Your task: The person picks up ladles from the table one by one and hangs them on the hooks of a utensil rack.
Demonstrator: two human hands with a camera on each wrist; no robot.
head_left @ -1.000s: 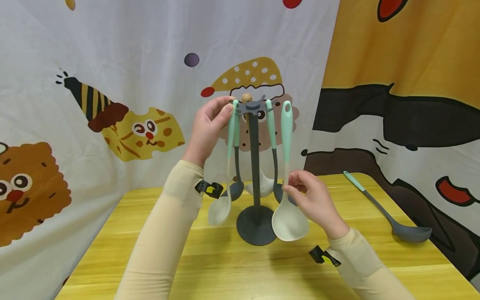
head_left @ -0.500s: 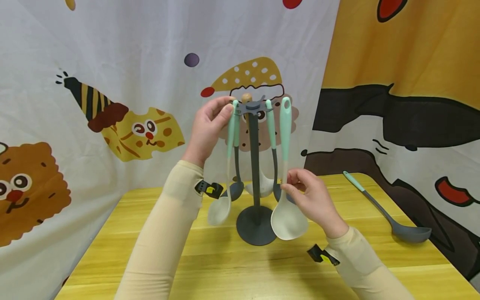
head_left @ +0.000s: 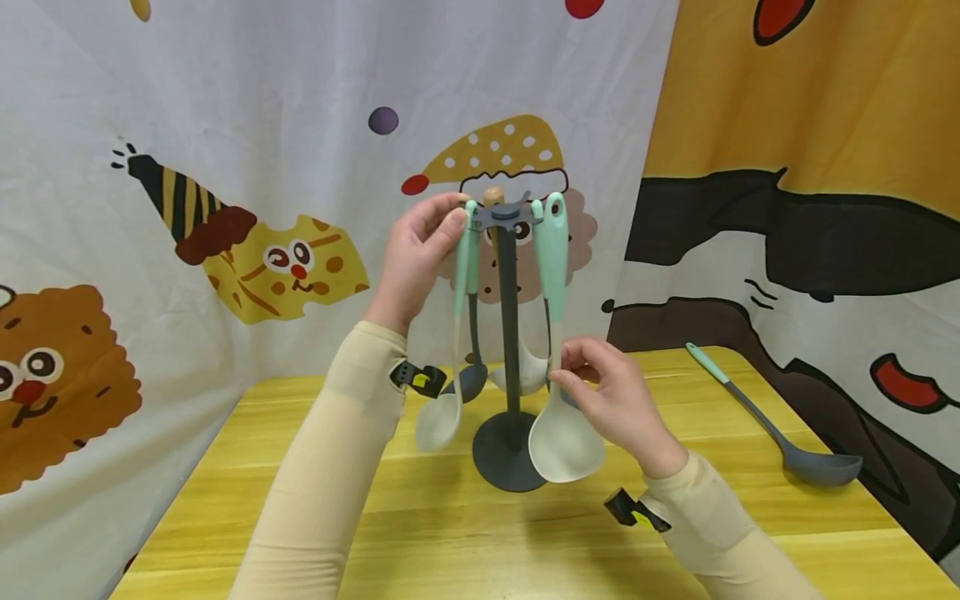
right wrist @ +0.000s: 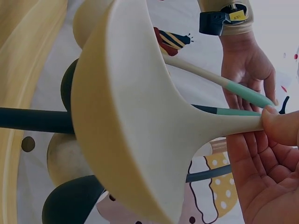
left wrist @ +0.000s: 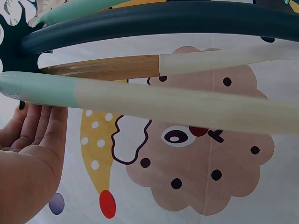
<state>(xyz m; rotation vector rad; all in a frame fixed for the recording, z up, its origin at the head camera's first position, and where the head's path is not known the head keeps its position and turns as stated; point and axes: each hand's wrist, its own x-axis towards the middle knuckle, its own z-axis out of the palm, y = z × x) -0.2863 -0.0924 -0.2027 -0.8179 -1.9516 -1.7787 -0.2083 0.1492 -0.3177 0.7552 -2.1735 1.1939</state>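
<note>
My right hand pinches the slim neck of a cream ladle with a mint handle. The ladle hangs upright in front of the right side of a dark grey utensil rack. Its handle hole is level with the hooks, overlapping another mint handle in the head view. At the rack's top left, my left hand pinches the mint handle end of a cream spoon. In the right wrist view the ladle's bowl fills the middle, with the thumb on its neck.
Behind these hang a dark grey utensil and a white-headed one with a wooden handle section. A grey ladle lies at the right side of the wooden table. A patterned curtain stands behind.
My right hand has carried the cream ladle left, closer to the rack, so its handle now overlaps the one behind. The left hand has stayed in place.
</note>
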